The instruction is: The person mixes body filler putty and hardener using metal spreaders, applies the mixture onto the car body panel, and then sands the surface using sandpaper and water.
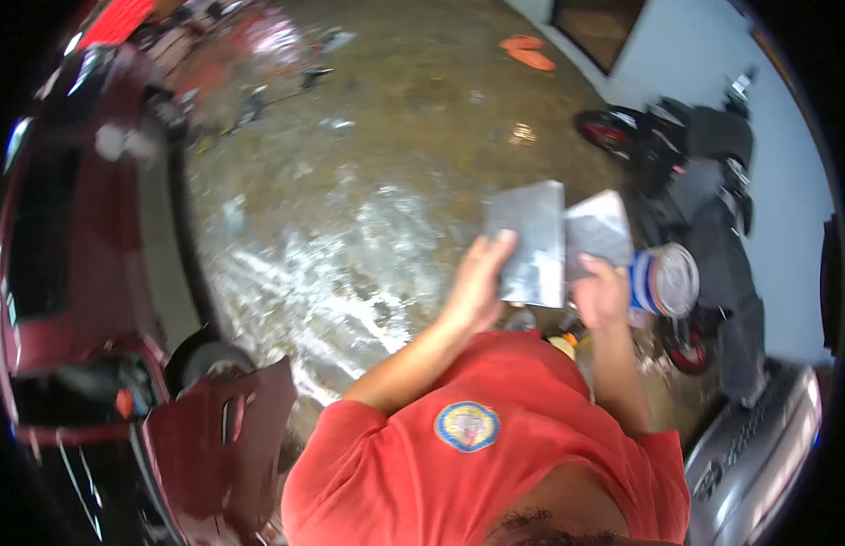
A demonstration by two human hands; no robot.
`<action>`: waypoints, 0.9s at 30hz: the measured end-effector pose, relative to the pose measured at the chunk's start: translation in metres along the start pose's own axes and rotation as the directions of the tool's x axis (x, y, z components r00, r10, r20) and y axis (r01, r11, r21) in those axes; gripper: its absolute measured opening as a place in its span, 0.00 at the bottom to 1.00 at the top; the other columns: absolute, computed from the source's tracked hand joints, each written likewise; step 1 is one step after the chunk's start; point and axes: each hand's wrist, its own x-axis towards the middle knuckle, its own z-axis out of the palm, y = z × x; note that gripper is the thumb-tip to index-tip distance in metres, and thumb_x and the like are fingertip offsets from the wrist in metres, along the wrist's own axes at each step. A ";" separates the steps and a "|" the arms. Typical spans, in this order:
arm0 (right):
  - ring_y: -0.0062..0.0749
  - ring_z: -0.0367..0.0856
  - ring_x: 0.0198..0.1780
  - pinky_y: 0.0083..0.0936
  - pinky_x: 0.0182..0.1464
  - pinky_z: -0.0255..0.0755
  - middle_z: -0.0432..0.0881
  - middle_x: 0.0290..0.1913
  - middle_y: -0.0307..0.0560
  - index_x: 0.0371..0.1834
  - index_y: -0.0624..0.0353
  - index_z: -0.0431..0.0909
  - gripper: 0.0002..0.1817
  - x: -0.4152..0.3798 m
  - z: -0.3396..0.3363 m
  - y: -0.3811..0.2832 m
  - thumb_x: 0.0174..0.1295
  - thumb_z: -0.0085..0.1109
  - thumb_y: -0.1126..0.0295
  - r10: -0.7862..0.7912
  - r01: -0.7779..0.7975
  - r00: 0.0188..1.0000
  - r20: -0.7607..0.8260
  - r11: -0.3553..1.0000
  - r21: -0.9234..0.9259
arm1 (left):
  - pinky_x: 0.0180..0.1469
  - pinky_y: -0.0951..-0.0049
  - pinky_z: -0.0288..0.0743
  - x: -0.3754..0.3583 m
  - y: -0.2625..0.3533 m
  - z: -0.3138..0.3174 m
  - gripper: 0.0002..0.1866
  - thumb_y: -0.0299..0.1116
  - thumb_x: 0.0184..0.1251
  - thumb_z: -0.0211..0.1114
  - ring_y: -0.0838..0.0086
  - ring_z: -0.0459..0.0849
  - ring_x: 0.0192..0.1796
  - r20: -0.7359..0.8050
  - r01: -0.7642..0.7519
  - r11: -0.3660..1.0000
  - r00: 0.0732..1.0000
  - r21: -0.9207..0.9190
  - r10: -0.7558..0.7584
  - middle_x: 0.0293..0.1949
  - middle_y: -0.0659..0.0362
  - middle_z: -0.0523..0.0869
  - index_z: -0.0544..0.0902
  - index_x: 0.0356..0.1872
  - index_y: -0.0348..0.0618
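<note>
My left hand (480, 278) is closed on a flat, shiny grey plate (536, 246), its thumb lying along the near left edge. My right hand (604, 293) grips a smaller grey plate (603, 227) with a pale upper edge, thumb on its face. The two plates are side by side, almost touching. Just right of my right hand is a round can (663, 278) with a blue and white label; whether the hand touches it cannot be made out. Small items below the plates are partly hidden by my hands and red shirt.
A dark red car (86, 237) with an open door (227, 446) stands on the left. Motorbikes (704, 173) line the right wall, and a grey vehicle part (759, 464) is at lower right. Orange slippers (528, 53) lie on the wet, white-stained floor (350, 255).
</note>
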 end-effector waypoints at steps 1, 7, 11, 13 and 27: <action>0.41 0.78 0.62 0.45 0.68 0.69 0.81 0.58 0.50 0.59 0.65 0.77 0.21 -0.004 0.023 -0.006 0.61 0.55 0.82 0.000 0.000 1.000 0.030 1.000 0.019 | 0.22 0.73 0.78 -0.003 0.003 0.009 0.22 0.45 0.71 0.66 0.76 0.87 0.33 -0.098 -0.046 0.998 0.994 0.036 0.049 0.38 0.61 0.86 0.74 0.57 0.41; 0.48 0.72 0.69 0.47 0.72 0.63 0.74 0.67 0.55 0.70 0.69 0.66 0.31 -0.032 0.031 -0.024 0.59 0.53 0.82 -0.161 0.245 0.955 0.250 0.901 -0.357 | 0.40 0.74 0.81 0.015 0.023 -0.035 0.20 0.39 0.73 0.64 0.78 0.85 0.40 -0.222 -0.263 0.963 0.937 0.062 0.270 0.43 0.58 0.85 0.73 0.58 0.37; 0.56 0.69 0.71 0.50 0.72 0.63 0.70 0.69 0.61 0.74 0.61 0.64 0.36 -0.037 0.065 -0.019 0.58 0.53 0.87 -0.210 0.643 0.766 0.608 0.221 -0.734 | 0.27 0.67 0.86 0.003 0.004 -0.015 0.17 0.39 0.75 0.60 0.75 0.87 0.35 -0.154 -0.141 0.989 0.977 0.036 0.145 0.42 0.58 0.85 0.72 0.57 0.40; 0.59 0.68 0.71 0.50 0.71 0.64 0.68 0.69 0.62 0.73 0.56 0.65 0.38 -0.041 0.086 -0.011 0.56 0.53 0.90 -0.208 0.796 0.601 0.772 0.071 -0.601 | 0.29 0.65 0.88 0.000 0.008 -0.006 0.17 0.38 0.76 0.59 0.73 0.88 0.36 -0.176 -0.146 0.989 0.974 -0.017 0.141 0.43 0.57 0.85 0.71 0.57 0.40; 0.53 0.69 0.68 0.52 0.73 0.58 0.75 0.62 0.50 0.59 0.51 0.79 0.27 -0.011 0.061 -0.053 0.52 0.58 0.80 -0.067 0.613 0.713 0.698 -0.423 -0.667 | 0.38 0.69 0.78 -0.017 0.011 -0.005 0.16 0.34 0.78 0.56 0.75 0.83 0.32 0.005 -0.230 0.749 0.957 0.622 0.290 0.33 0.54 0.85 0.75 0.60 0.38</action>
